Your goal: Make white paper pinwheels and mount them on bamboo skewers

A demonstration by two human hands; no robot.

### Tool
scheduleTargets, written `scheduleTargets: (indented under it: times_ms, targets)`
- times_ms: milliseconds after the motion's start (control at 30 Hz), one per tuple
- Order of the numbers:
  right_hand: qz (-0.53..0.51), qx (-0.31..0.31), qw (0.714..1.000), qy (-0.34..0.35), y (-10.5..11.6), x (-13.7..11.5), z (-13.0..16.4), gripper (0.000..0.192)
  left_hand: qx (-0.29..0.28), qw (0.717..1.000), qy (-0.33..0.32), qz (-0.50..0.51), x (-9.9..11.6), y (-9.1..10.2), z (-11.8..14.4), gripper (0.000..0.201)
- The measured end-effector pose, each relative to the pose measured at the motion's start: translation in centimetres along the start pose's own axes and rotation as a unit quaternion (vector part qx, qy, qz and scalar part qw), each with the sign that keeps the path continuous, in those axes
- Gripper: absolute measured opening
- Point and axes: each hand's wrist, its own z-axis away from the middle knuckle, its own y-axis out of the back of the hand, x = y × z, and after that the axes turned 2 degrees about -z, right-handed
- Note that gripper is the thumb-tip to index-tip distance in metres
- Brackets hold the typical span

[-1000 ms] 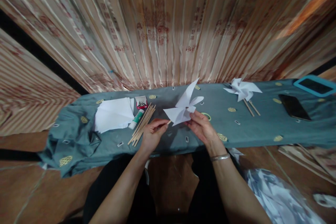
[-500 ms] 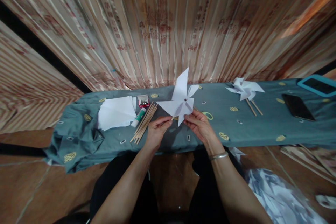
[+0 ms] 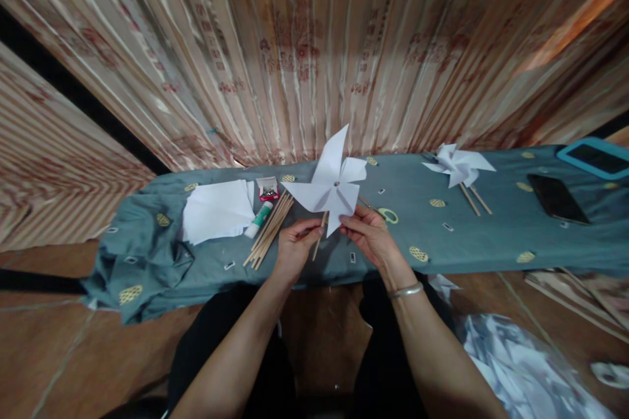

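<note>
A white paper pinwheel (image 3: 322, 196) with a small pin at its centre is held up over the cloth-covered table. My left hand (image 3: 296, 245) is closed, pinching the pinwheel's thin wooden stick (image 3: 317, 247) below the blades. With thumb and fingers, my right hand (image 3: 371, 234) pinches the tip of the lower blade. Left of my hands lie a bundle of wooden sticks (image 3: 269, 236), a glue stick (image 3: 258, 220) and a small red box of pins (image 3: 268, 190). Beyond my right hand are scissors with a yellow-green handle (image 3: 388, 215), partly hidden.
A stack of white paper (image 3: 219, 209) lies at left on the green tablecloth (image 3: 393, 255). To the right are finished-looking pinwheels (image 3: 459, 165), a black phone (image 3: 557, 198) and a blue-framed device (image 3: 597, 157). A plastic bag (image 3: 515, 360) sits on the floor; a curtain (image 3: 314, 46) hangs behind.
The pinwheel has shifted slightly left and turned to face me more, and its stick now shows below my left fingers. My right hand has followed it a little to the left.
</note>
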Motion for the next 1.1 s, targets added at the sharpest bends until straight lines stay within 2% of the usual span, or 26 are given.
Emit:
scheduleTargets:
  times_ms: [233,533,867,1033,1100]
  targets:
    - [-0.009,-0.007,1.000,0.003,0.4,0.1,-0.2,0.028,0.011,1.000,0.010,0.000,-0.1,0.1,-0.1,0.020]
    - [0.023,-0.008,1.000,0.007,-0.3,0.4,-0.1,0.030,-0.012,1.000,-0.001,0.003,-0.2,-0.1,0.0,0.019]
    - [0.193,0.006,0.978,0.079,-0.3,1.4,-0.1,0.031,-0.030,0.999,-0.013,-0.032,-0.7,0.0,0.2,0.022]
    - [0.240,0.016,0.965,0.104,1.0,0.0,0.4,0.036,-0.020,1.000,0.013,-0.015,-0.4,0.3,0.1,0.024]
    - [0.258,0.044,0.956,0.130,2.0,-0.7,0.4,0.037,-0.014,1.000,0.021,-0.014,-0.1,0.5,0.1,0.026]
